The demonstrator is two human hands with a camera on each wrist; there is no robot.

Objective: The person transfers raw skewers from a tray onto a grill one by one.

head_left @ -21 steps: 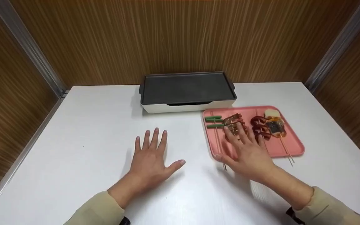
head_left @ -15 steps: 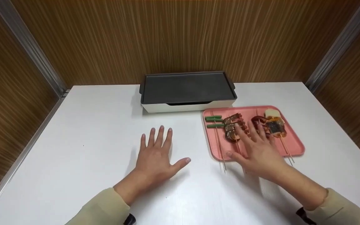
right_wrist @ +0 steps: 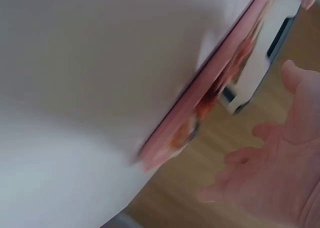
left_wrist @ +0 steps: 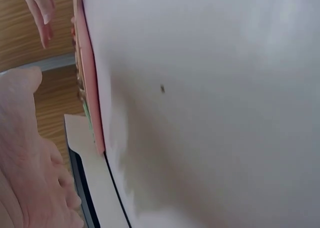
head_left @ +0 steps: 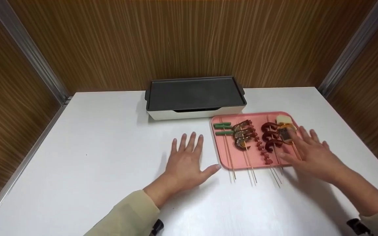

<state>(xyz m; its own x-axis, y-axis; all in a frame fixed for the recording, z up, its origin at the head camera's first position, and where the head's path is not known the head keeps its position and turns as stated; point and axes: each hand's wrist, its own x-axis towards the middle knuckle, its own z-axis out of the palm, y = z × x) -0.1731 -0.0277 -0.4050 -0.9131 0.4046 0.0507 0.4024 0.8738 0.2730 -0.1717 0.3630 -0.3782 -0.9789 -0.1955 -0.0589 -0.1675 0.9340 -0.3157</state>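
My left hand (head_left: 185,168) hovers over the white table with its fingers spread, just left of the pink tray (head_left: 220,147). My right hand (head_left: 315,160) is held above the tray's right end, fingers apart, and covers part of it. Neither hand holds anything. On the tray lie several skewers: green vegetable pieces (head_left: 223,133) at the left, dark glossy curled pieces (head_left: 243,133) beside them, small red chunks (head_left: 263,152), dark red curls (head_left: 271,136), and a skewer with a pale block (head_left: 284,120) and dark square (head_left: 285,134). Their sticks reach over the tray's front edge.
Behind the tray, near the back wall, stands a flat black griddle (head_left: 195,94) on a white base (head_left: 195,113). Wood-grain panels (head_left: 189,39) enclose the white table (head_left: 110,157) at the back and both sides.
Both hands have moved to the right, fingers still spread. The right hand has passed from over the middle skewers to the tray's right end, uncovering the red chunks and dark red curls.
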